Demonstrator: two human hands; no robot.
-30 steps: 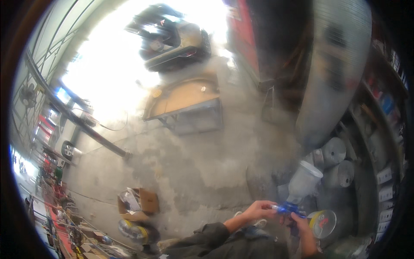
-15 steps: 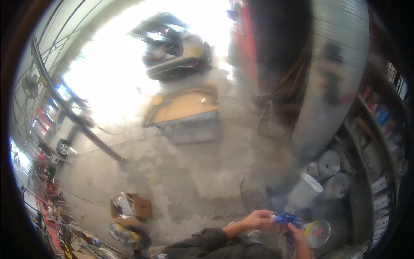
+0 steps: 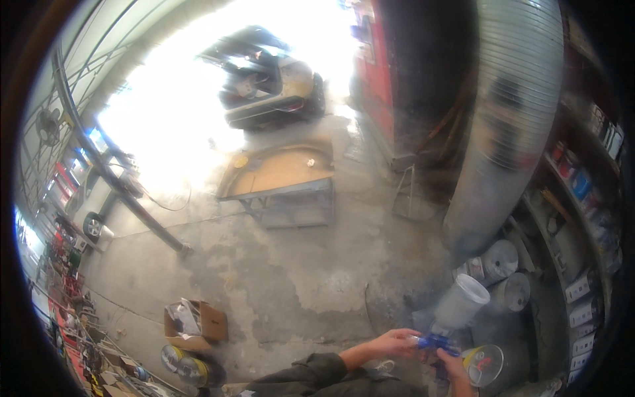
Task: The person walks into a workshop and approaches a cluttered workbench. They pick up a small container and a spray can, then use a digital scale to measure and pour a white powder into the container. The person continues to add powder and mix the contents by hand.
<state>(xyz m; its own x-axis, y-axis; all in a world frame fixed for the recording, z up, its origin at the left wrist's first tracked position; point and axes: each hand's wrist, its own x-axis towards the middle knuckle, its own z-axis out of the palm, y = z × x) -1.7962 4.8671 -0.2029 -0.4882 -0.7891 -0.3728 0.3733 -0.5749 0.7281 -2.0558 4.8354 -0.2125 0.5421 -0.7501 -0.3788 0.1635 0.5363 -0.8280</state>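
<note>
A blue spray gun [image 3: 438, 343] with an upright, slightly tilted translucent cup [image 3: 461, 301] is held low at the right of the view. My left hand [image 3: 395, 344] has its fingers closed on the front nozzle of the gun. My right hand [image 3: 453, 370] grips the gun's handle from below. Pale haze hangs round the cup. Just right of my right hand stands a round metal can [image 3: 488, 365] with a yellow band.
A work table [image 3: 278, 190] stands ahead, a car [image 3: 284, 92] beyond it. A post [image 3: 132, 195] rises at left. A cardboard box [image 3: 210, 324] and yellow-banded cans [image 3: 198, 367] sit lower left. A ribbed duct [image 3: 503, 99], metal drums [image 3: 499, 261] and shelving [image 3: 575, 218] line the right.
The whole scene has shifted downward in the view as the camera moved. My hands and the spray gun sit slightly lower, still in the same grip.
</note>
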